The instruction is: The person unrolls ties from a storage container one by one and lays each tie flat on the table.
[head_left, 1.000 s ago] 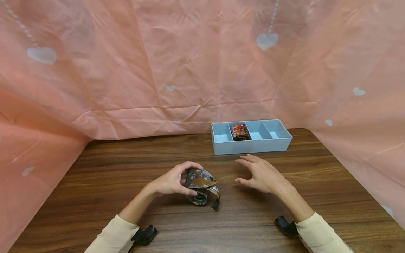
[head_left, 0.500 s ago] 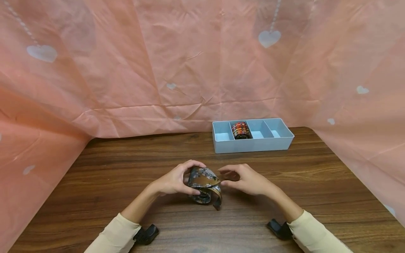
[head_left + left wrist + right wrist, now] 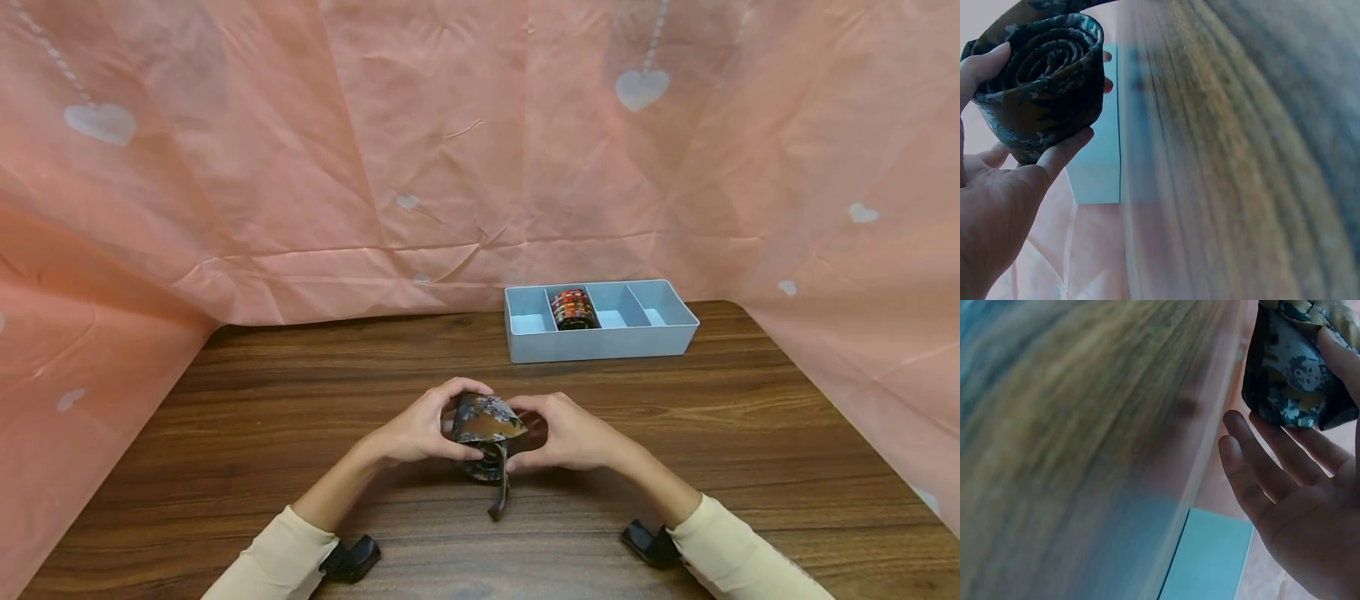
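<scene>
In the head view a rolled necktie [image 3: 483, 419], brown and dark with pale flowers, stands on the wooden table between both hands. My left hand [image 3: 416, 427] grips the roll from the left, thumb at its near face and fingers behind. The left wrist view shows the coiled layers of the necktie [image 3: 1038, 119] end-on. My right hand [image 3: 573, 433] is curved about the right side, its thumb against the loose strip that hangs off the near side. In the right wrist view that thumb lies on the necktie [image 3: 1297, 378], with fingertips under it.
A pale blue tray [image 3: 600, 347] with compartments stands at the back right of the table. One compartment, second from the left, holds a colourful patterned roll [image 3: 573, 310]. Pink cloth [image 3: 360, 183] hangs behind and at both sides of the wooden table [image 3: 300, 400].
My right hand has come in from the right and now touches the necktie. The loose strip has shifted leftward and hangs straighter. My left hand keeps its grip and has moved slightly right.
</scene>
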Motion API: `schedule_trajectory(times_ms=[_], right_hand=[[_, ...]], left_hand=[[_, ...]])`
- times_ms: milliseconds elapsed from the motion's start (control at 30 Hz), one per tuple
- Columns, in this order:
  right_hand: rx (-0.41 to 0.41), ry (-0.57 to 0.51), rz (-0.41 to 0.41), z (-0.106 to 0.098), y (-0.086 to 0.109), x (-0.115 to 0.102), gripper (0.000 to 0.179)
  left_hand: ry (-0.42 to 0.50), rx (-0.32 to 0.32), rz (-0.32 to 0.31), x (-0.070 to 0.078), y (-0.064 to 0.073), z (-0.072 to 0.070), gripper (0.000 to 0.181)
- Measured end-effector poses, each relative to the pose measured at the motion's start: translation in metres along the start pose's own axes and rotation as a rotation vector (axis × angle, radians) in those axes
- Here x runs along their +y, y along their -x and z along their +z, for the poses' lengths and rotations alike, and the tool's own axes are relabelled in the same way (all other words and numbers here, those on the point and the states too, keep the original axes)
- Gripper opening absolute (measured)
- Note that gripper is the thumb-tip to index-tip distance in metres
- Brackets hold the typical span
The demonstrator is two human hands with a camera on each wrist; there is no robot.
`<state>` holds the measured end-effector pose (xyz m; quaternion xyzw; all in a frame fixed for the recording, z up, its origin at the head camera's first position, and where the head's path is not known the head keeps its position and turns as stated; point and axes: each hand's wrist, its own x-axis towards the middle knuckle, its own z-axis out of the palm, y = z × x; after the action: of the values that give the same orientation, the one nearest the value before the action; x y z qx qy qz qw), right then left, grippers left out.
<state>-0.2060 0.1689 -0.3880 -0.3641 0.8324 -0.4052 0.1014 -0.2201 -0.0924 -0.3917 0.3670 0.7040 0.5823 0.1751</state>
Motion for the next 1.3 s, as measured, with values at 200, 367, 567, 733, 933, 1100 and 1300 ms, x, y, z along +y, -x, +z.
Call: schedule_trajectory(times_ms=[200,367,567,733,933,1100,1300], right_hand=[[-0.017,0.005,-0.028,0.0011,-0.0012,-0.0041,0.074],[-0.061,0.034,-0.049,-0.0015,-0.0015,-0.0052,0.077],[-0.025,0.104,-0.111,-0.0001,-0.0036,-0.0028,0.069],[0.016,0.085,-0.13,0.0024,-0.0036,-0.0036,0.064],[0.069,0.123,-0.128,0.0049,-0.0009,-0.005,0.074],[0.123,0.129,-0.14,0.0065,-0.0015,-0.005,0.066],[0.169,0.132,-0.14,0.0061,-0.0012,-0.0061,0.058]], left_hand=[[0.002,0.01,0.014,0.0015,-0.0011,0.0018,0.075],[0.029,0.013,0.017,0.0033,-0.0014,0.0022,0.073],[0.093,0.012,0.009,0.0065,-0.0005,0.0024,0.07],[0.135,0.02,0.01,0.0075,0.0003,0.0031,0.069],[0.141,0.036,0.013,0.0078,-0.0003,0.0042,0.069],[0.127,0.043,0.018,0.0067,-0.0007,0.0067,0.068],[0.042,0.039,0.05,0.0064,-0.0029,0.0103,0.069]])
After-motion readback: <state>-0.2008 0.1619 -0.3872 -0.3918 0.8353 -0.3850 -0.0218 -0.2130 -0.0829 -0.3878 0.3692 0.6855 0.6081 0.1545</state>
